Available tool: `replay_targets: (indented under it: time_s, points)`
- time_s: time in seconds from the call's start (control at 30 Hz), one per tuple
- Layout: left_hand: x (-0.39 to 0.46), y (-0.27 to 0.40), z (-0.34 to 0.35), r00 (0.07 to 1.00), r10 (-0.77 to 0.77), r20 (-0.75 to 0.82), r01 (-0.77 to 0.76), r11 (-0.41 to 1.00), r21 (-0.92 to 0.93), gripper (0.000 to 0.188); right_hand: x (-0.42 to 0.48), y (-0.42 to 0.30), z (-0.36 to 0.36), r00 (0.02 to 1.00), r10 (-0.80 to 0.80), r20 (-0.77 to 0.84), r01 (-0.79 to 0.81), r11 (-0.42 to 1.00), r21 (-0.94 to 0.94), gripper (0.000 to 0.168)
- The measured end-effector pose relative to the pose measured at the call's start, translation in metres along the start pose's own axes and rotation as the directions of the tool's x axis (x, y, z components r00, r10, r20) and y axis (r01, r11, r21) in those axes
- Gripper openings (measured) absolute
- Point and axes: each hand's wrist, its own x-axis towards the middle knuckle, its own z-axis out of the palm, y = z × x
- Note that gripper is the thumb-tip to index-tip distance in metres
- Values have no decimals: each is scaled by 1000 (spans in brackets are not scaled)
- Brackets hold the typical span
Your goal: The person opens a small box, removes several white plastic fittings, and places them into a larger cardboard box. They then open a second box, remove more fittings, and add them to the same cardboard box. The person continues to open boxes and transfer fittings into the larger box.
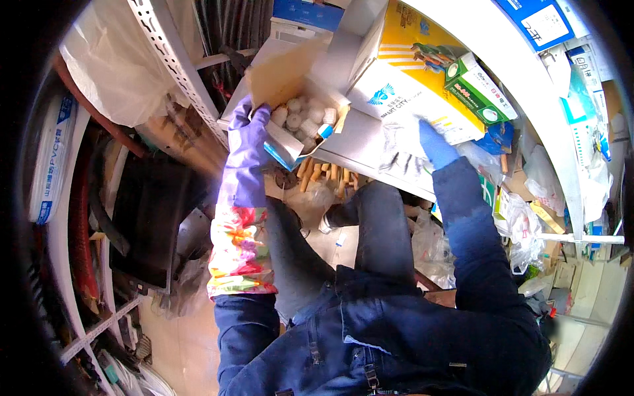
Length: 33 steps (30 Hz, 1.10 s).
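My left hand (250,131), in a purple rubber glove with a floral cuff, grips the left edge of an open cardboard box (290,143) at the shelf's edge. White cylindrical pieces (307,121) fill the box, and one blue-and-white piece (325,131) lies near its front corner. The box's brown flap (285,69) stands up. My right hand (433,141), in a blue glove, is over the shelf beside clear plastic packaging (403,148), in front of a large yellow and white box (416,94). Glare blurs its fingers, and whether it holds anything is unclear.
A green and white box (478,91) and pliers-like tools (436,57) lie on the yellow box. Below the grey shelf (356,133) are wooden handles (332,175). A perforated metal upright (176,64) stands left, near a black panel (143,222). Plastic bags (522,227) hang right.
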Motion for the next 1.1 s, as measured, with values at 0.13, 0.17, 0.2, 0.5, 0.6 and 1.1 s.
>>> replay_targets:
  time_s: [0.13,0.17,0.2,0.5,0.6,1.1]
  points:
    - [-17,9,-19,889,284,360,-431,784,447,52,14,15,28,772,-622,-130,435,667,-605,32]
    - [-19,11,-19,909,183,375,-388,702,597,53,16,13,33,758,-620,-202,474,737,-481,32]
    - [-24,13,-21,905,205,372,-398,715,575,42,18,7,34,764,-583,-277,483,801,-353,31]
    - [-46,26,-15,969,90,229,-187,872,452,36,67,-75,79,880,-451,-151,476,831,290,47]
    - [-65,13,11,903,401,-156,-188,694,695,86,81,-81,93,844,-535,13,479,766,430,24]
    - [-61,15,1,921,-381,78,376,823,-426,83,45,-47,120,877,-463,127,116,462,879,50]
